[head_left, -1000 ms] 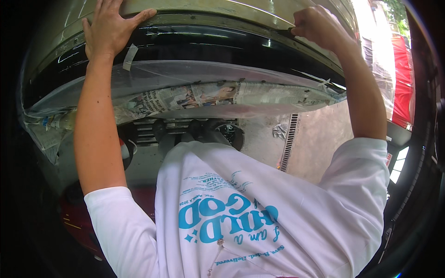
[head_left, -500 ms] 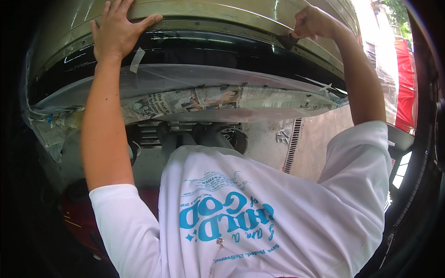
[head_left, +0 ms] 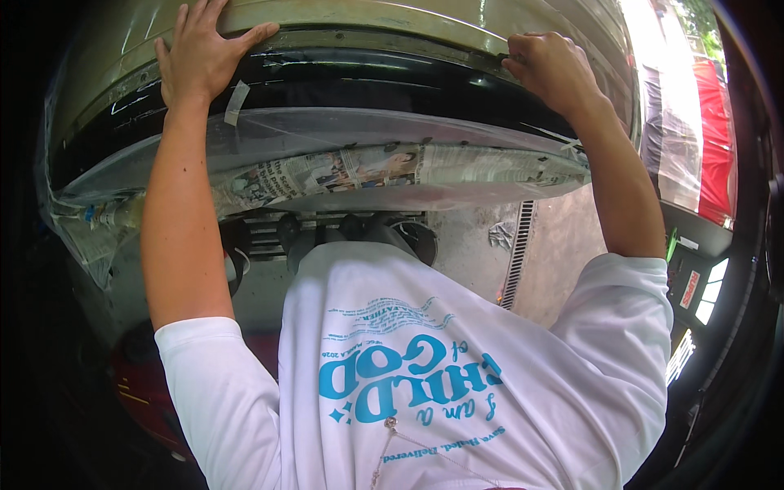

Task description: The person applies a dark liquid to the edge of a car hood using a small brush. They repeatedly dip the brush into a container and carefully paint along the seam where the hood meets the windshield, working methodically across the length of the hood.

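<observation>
A curved beige vehicle panel [head_left: 392, 14] spans the top of the view, with a glossy black band [head_left: 351, 86] below it. Fingers spread, my left hand [head_left: 198, 61] lies flat on the panel at the upper left, its thumb along the lower edge. At the upper right my right hand [head_left: 555, 72] is closed round a dark scraper [head_left: 504, 58] against the seam between beige and black. Most of the scraper is hidden by the fingers. A strip of pale tape [head_left: 236, 103] sticks to the black band beside my left wrist.
Clear plastic sheet [head_left: 286, 126] and newspaper masking [head_left: 327, 175] hang below the black band. Under them are a floor grate [head_left: 265, 237] and a drain strip [head_left: 518, 253]. A red and white covering [head_left: 712, 139] stands at the right, and a dark red surface [head_left: 147, 392] at the lower left.
My right hand has turned and shifted slightly down, its forearm moving left; the scraper's blade, plain before, is now mostly hidden. My left hand stays nearly in place.
</observation>
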The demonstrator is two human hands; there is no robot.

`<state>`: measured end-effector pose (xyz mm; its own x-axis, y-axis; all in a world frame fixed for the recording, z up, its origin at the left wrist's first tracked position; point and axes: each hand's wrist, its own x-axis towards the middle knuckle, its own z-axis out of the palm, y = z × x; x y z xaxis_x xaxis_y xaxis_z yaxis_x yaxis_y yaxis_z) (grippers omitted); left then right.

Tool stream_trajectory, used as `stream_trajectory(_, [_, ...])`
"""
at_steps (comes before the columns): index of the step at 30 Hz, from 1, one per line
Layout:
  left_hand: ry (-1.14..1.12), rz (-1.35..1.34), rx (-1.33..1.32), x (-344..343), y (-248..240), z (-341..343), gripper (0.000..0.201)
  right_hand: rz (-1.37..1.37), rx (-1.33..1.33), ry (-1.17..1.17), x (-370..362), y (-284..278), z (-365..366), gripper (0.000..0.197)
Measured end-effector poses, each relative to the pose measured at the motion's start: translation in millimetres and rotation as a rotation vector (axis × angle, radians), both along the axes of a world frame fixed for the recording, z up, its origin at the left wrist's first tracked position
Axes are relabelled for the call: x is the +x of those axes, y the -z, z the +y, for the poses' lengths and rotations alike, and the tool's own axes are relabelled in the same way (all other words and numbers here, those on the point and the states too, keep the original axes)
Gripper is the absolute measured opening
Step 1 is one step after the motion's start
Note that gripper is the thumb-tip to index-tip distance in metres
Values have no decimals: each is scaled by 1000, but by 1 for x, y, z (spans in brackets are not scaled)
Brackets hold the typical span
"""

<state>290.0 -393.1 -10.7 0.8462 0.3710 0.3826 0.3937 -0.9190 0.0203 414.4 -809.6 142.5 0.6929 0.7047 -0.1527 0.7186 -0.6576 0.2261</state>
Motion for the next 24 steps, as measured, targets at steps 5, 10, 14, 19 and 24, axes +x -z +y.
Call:
stream_trajectory(5, [1,-24,-10,-6,2,-2,101,-116,-47,-49,-17,12,0,22])
stream_trajectory(10, [31,-39,2,-6,3,1,101,220,-309,-67,44,-12,45,19])
stream_trajectory(14, [54,-49,-6,1,-1,-3,102,422,-371,40,67,-30,65,28])
stream_trajectory(19, [-8,-28,-39,-2,-6,-4,104,170,-111,-16,33,-16,27,19])
stream_trajectory(24, [28,-52,-14,3,4,1,103,-2,-29,-30,-4,-6,17,19])
